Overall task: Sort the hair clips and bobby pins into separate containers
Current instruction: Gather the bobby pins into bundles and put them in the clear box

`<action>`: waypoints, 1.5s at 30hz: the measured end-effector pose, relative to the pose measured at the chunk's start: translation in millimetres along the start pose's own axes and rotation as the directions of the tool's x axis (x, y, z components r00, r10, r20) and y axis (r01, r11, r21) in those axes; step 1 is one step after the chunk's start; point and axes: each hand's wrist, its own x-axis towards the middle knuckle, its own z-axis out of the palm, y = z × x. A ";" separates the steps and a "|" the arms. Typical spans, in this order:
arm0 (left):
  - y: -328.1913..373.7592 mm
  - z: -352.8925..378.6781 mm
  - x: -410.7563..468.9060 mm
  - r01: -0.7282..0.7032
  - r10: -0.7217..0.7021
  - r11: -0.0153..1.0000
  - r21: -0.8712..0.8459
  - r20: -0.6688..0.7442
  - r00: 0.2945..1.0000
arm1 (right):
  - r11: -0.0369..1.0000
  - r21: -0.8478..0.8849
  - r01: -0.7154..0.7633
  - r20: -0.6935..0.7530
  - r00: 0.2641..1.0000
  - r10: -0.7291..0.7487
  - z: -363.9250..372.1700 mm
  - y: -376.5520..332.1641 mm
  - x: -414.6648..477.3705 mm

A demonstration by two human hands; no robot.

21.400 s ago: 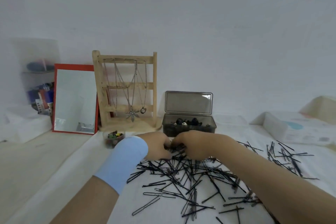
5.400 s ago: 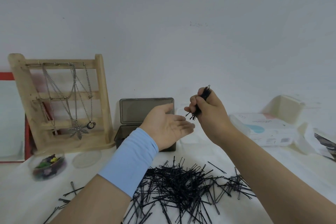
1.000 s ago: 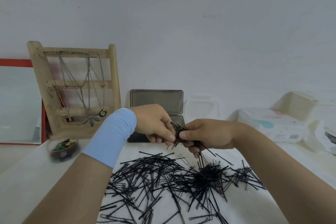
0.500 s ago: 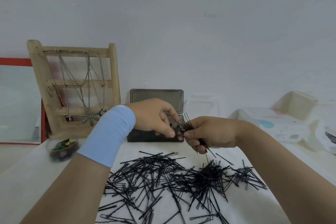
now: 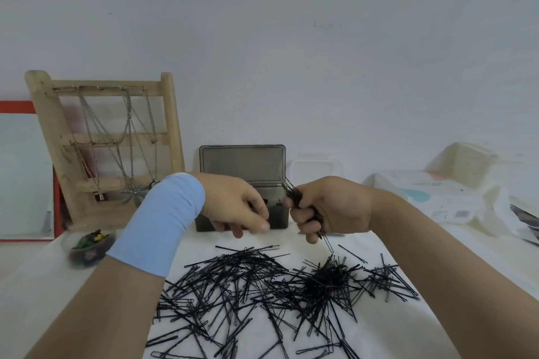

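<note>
A pile of black bobby pins (image 5: 262,285) lies spread on the white cloth in front of me. My right hand (image 5: 335,207) grips a bunch of bobby pins (image 5: 294,194), whose ends stick out above and below the fist. My left hand (image 5: 236,210), with a light blue wristband, hovers just left of it, fingers loosely curled and holding nothing I can see. Behind both hands stands a dark grey box (image 5: 204,224) with its lid (image 5: 242,163) up. A small round clear bowl (image 5: 87,245) at the left holds coloured hair clips.
A wooden jewellery stand (image 5: 102,140) with chains and a red-framed mirror (image 5: 17,172) stand at the back left. A clear plastic lid (image 5: 313,169) leans behind the box. A pack of wipes (image 5: 431,192) and a white container (image 5: 466,157) lie at the right.
My left hand has let go of the bunch and drawn a little to the left and down. My right hand keeps its grip on the pins at about the same height.
</note>
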 end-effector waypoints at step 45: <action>41.7 24.0 43.7 -0.094 0.166 -0.494 -0.865 -0.200 0.965 | 0.705 -0.344 0.619 -0.474 0.534 -0.700 6.9 -13.1 8.2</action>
